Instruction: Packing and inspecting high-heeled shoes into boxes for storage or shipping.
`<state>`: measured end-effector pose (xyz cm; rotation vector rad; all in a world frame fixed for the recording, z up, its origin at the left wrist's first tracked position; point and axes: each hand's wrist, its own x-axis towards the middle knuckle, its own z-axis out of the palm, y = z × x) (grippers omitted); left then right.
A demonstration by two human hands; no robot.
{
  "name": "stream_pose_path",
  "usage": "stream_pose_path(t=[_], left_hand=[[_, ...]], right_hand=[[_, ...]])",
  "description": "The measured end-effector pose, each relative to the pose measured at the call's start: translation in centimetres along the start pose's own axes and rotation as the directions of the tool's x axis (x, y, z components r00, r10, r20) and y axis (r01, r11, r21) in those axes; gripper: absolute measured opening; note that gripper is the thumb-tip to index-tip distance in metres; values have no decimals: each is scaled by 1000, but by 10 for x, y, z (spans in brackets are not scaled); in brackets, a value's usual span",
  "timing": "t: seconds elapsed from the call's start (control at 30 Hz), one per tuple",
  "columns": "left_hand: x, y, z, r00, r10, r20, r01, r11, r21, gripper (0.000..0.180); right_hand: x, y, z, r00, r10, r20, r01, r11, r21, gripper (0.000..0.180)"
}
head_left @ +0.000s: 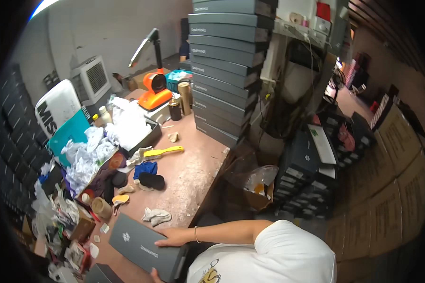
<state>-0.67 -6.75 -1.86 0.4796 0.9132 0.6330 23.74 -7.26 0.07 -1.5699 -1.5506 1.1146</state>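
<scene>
A closed grey shoebox (141, 245) with a pale print on its lid lies at the table's near edge. My right hand (174, 236) grips its far right corner, thumb lying over the lid and the other fingers along the side. At the bottom of the picture, my left hand (156, 276) shows only in part, holding the box's near edge with the thumb up against it. Just beyond the box rests a crumpled whitish glove or cloth (156, 216). Part of another grey box (101, 274) shows at the lower edge.
A tall stack of grey shoeboxes (226, 70) stands at the table's far right corner. A yellow brush (164, 151), an orange lamp (154, 92) and heaped white paper (92, 151) occupy the table. Cardboard cartons (382, 212) and more shoeboxes (302, 165) are at right.
</scene>
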Motion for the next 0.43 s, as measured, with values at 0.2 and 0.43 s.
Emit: stream_pose_path(t=[0.2, 0.43], left_hand=[[18, 101, 145, 766, 408, 497, -368, 912, -181, 59], [-65, 181, 402, 400, 378, 835, -384, 896, -221, 41]], right_hand=[[-56, -150, -108, 664, -748, 20, 345, 283, -895, 77], [-121, -216, -261, 359, -931, 73, -474, -249, -845, 65]])
